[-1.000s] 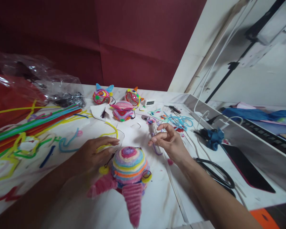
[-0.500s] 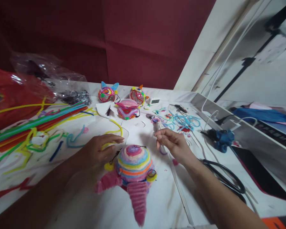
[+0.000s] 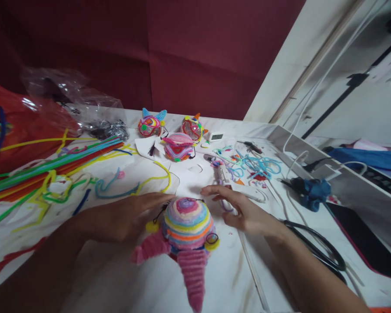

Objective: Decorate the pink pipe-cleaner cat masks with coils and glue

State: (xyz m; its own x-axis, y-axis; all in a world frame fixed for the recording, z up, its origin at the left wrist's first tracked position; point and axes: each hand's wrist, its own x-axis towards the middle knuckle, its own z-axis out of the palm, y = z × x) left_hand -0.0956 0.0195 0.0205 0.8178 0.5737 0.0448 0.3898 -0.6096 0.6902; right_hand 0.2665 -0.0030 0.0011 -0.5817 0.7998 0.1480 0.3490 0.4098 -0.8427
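Note:
A round striped craft piece [image 3: 188,222], wound in pink, blue, yellow and orange, lies at the lower middle with two pink cones pointing toward me. Beside its left edge is my left hand [image 3: 130,215], fingers stretched toward the top of the ball and nothing seen in them. My right hand [image 3: 239,206] hovers at the ball's upper right, fingers apart and holding nothing. A white glue gun [image 3: 226,176] lies just beyond my right hand, which partly covers it.
Three similar pieces [image 3: 179,148] stand at the back. Pipe cleaners [image 3: 68,163] and a red bag [image 3: 26,126] lie left. Blue curled scraps [image 3: 260,165], a black cable [image 3: 316,245], a blue object [image 3: 314,191] and a dark tablet [image 3: 365,239] are right.
My right hand has let go of the glue gun, opened and moved toward the ball. My left hand has come closer to the ball's left side. The view has shifted slightly.

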